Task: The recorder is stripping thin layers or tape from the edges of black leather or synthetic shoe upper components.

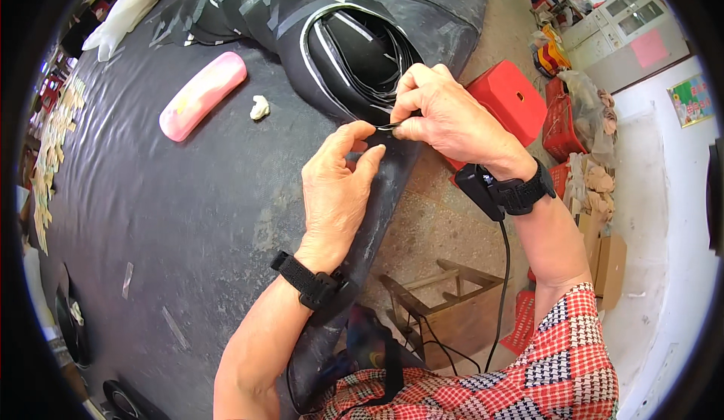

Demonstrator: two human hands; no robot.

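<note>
The R hand (pixel 445 114) had its fingers closed in a pinch on the near edge of the black material (pixel 369 62), which lay curled, w/ white borders, near the R side of the tabletop (pixel 249 194). The L hand (pixel 332 186) was just beside this edge; its thumb and index fingertip stood apart, and I couldn't tell if the index touched the material. To the L, a pink case (pixel 204 96) lay on the tabletop, w/ a small white scrap (pixel 259 108) betw. case and material. A red stool (pixel 509 96) stood R of the R hand.
</note>
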